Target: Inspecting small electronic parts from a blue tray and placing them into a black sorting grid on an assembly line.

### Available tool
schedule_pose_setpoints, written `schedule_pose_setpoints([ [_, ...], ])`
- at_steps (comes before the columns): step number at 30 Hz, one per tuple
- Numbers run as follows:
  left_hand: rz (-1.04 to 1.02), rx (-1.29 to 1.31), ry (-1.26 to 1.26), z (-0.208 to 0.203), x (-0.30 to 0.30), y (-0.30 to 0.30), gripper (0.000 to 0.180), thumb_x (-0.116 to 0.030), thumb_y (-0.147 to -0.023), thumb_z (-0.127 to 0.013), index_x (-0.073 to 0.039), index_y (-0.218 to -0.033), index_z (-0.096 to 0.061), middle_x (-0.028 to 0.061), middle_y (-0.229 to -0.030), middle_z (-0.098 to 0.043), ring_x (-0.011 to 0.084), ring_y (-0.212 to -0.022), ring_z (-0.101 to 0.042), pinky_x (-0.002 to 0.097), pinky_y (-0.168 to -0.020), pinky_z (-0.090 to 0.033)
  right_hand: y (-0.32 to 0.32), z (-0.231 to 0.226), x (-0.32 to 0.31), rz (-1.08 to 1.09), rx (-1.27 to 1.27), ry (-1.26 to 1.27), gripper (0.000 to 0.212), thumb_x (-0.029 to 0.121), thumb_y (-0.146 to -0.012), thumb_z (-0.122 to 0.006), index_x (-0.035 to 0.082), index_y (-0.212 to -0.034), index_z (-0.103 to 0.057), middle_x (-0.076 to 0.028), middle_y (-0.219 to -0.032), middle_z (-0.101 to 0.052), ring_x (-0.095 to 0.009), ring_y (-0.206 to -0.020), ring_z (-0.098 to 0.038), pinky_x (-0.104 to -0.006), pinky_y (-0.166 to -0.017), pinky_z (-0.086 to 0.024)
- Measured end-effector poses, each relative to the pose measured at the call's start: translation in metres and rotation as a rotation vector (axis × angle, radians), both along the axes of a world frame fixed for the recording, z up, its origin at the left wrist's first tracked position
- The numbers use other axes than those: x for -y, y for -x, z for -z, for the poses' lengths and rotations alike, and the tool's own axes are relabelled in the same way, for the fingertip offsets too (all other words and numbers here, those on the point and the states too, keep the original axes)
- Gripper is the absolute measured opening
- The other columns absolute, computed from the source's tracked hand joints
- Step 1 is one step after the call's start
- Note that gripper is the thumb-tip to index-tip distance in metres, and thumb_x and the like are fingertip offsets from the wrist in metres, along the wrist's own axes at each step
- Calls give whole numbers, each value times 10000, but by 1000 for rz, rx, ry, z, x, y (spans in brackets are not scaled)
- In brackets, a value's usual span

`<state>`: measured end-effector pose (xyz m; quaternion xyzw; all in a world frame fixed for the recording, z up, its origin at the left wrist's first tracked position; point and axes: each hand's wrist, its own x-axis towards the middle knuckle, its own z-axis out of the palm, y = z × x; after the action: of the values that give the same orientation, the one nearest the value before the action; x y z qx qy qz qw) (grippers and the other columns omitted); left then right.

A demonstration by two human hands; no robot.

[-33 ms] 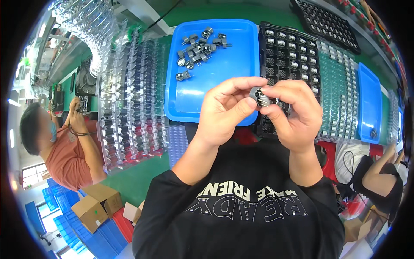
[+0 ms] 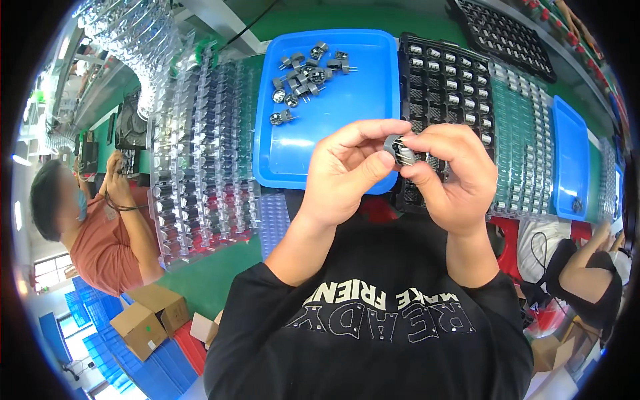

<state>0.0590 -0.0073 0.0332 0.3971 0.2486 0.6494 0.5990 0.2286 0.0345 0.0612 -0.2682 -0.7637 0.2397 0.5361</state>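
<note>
Between the fingertips of both hands is a small round grey part with metal pins (image 2: 400, 151), held over the near right corner of a blue tray (image 2: 360, 87). My left hand (image 2: 350, 163) pinches its left side between thumb and forefinger. On the pin side, the thumb and forefinger of my right hand (image 2: 457, 170) close on it, partly covering it. Similar grey pinned parts (image 2: 308, 75) lie in a loose heap at the far left of the tray.
Right of the tray stands a black compartment tray (image 2: 417, 83) with small metal pieces, then a clear tray (image 2: 523, 153) and another blue tray (image 2: 570, 153). Stacked clear blister trays (image 2: 200, 160) stand to the left. A co-worker (image 2: 110, 227) sits at far left, near cardboard boxes (image 2: 150, 320).
</note>
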Motion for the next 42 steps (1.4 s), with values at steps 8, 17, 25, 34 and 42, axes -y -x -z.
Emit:
schedule_pose_setpoints([
  [8,88,-43,90,16,-3,15,321,21,-937,-657,59,-1251,-605,133,-1152,-679,175,-1038,-663,321,-932,-549,1,17,-1,1,136,23,241,41,-762,-820,42,-993,-753,-96,-898,-696,-223,-803,-682,-303,-676,-555],
  [17,-46,-360,192,25,-11,6,378,21,-874,-712,8,-1241,-620,102,-1151,-681,201,-1002,-675,327,-910,-547,-20,32,-18,-46,104,496,91,26,-812,-754,0,-869,-689,-96,-887,-693,-152,-825,-672,-287,-719,-534],
  [25,-665,-1886,311,42,-36,92,412,-52,-770,-750,-97,-1170,-662,177,-1127,-643,384,-1065,-613,481,-915,-491,-46,59,-149,425,774,132,67,96,-813,-666,38,-845,-670,-136,-929,-674,-364,-890,-661,-461,-798,-534],
  [34,-738,-1640,30,58,-35,101,300,-23,-850,-700,-58,-1147,-684,133,-1020,-666,293,-902,-648,379,-838,-517,-110,35,-140,459,764,358,239,152,-819,-731,52,-1036,-725,-170,-1064,-715,-365,-1009,-684,-429,-900,-542],
  [42,-722,-1099,141,43,-31,90,293,-11,-915,-641,-32,-1207,-660,89,-1186,-692,195,-1027,-661,323,-893,-507,-244,67,-104,814,644,810,291,218,-784,-814,19,-941,-671,-122,-890,-722,-245,-839,-689,-365,-770,-533],
])
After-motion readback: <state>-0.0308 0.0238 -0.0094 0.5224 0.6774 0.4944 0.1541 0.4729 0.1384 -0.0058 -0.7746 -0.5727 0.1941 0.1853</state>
